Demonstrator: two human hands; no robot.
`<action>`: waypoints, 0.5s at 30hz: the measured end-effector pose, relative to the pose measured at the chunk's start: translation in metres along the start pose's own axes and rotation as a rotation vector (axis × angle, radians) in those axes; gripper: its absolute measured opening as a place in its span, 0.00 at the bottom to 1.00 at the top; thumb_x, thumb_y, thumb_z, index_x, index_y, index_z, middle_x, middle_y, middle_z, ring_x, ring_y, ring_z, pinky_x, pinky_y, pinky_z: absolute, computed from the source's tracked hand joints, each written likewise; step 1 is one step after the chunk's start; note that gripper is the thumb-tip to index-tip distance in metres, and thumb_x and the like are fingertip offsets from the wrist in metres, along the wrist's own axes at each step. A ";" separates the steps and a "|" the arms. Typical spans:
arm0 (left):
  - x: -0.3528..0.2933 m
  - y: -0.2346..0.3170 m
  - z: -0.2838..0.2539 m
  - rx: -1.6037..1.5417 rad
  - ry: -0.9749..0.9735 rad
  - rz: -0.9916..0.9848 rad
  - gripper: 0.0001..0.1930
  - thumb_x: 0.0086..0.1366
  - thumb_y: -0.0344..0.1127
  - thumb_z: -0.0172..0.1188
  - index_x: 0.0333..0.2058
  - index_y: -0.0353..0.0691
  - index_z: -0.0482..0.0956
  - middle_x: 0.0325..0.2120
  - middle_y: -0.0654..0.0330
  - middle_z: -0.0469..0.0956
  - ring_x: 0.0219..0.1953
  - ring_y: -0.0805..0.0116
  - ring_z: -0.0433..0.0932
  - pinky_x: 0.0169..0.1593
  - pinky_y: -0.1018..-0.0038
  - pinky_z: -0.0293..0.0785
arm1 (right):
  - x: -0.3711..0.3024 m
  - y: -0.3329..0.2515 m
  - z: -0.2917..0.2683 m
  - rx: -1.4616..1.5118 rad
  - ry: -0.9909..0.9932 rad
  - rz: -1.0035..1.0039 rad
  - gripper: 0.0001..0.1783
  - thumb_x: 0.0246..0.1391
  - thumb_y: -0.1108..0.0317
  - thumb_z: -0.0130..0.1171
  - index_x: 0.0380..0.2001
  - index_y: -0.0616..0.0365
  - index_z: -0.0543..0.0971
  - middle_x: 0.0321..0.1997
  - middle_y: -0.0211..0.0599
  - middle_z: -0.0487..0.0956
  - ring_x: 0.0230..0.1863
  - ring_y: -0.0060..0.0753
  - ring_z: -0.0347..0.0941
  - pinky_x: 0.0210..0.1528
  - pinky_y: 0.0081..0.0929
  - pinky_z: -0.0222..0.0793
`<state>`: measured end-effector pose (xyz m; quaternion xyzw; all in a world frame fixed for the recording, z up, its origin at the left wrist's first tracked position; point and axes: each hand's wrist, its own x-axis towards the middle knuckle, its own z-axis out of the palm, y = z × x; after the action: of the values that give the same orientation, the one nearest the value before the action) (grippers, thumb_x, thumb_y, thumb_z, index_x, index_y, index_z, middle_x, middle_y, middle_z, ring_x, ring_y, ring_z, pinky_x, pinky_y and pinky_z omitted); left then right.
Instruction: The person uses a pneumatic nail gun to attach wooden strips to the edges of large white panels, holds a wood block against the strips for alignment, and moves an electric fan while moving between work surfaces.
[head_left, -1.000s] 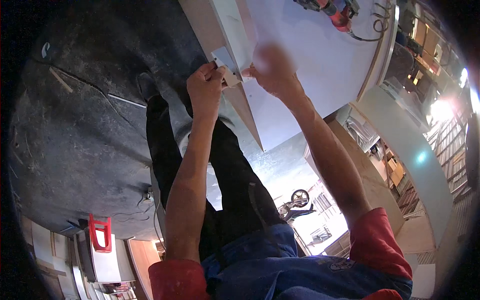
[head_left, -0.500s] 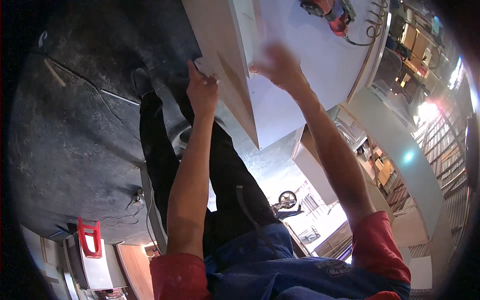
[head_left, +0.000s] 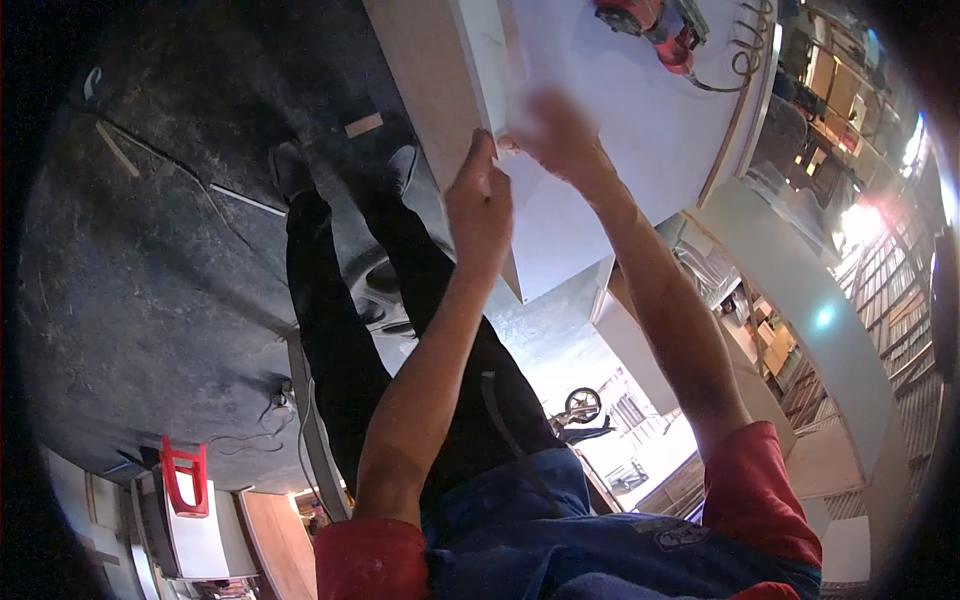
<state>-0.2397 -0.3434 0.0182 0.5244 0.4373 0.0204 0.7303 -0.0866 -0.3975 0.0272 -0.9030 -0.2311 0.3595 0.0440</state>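
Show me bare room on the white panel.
Widest: white panel between red tool, coiled hose and right forearm. Smaller: lower corner, between left hand and right forearm. Crowded: left edge, where left hand and right hand are close together; upper right, tool and hose.

Both arms (head_left: pixel 425 385) extend forward; the left hand (head_left: pixel 482 208), partly curled, is by the counter (head_left: pixel 600 225) edge, just beside the blurred right hand (head_left: pixel 562 145).

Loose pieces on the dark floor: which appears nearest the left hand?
The short, light-brown rectangle near the right shoe appears nearest the left hand. The white strip and tan strip look longer, thinner, and lie farther left.
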 end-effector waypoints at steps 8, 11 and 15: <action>0.102 0.035 -0.033 0.164 -0.075 0.215 0.27 0.56 0.43 0.67 0.50 0.33 0.74 0.42 0.46 0.80 0.46 0.52 0.80 0.50 0.64 0.73 | 0.000 -0.016 -0.008 0.031 -0.103 0.130 0.33 0.35 0.50 0.78 0.39 0.59 0.76 0.42 0.46 0.77 0.48 0.47 0.74 0.49 0.41 0.70; 0.104 0.025 -0.035 0.102 -0.126 0.242 0.27 0.59 0.43 0.67 0.52 0.33 0.72 0.47 0.50 0.79 0.50 0.63 0.78 0.53 0.66 0.72 | -0.004 -0.016 -0.003 0.014 -0.012 0.059 0.32 0.35 0.50 0.77 0.38 0.58 0.76 0.42 0.44 0.77 0.49 0.45 0.74 0.48 0.41 0.71; 0.108 0.027 -0.044 0.239 -0.163 0.224 0.25 0.58 0.41 0.68 0.50 0.32 0.74 0.46 0.51 0.79 0.49 0.62 0.78 0.52 0.66 0.73 | -0.003 -0.013 -0.013 0.018 0.062 -0.067 0.27 0.38 0.56 0.76 0.38 0.59 0.75 0.39 0.38 0.77 0.42 0.42 0.73 0.44 0.33 0.70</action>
<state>-0.1908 -0.2457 -0.0302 0.6530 0.3146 0.0069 0.6889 -0.0849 -0.3859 0.0417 -0.9052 -0.2562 0.3316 0.0713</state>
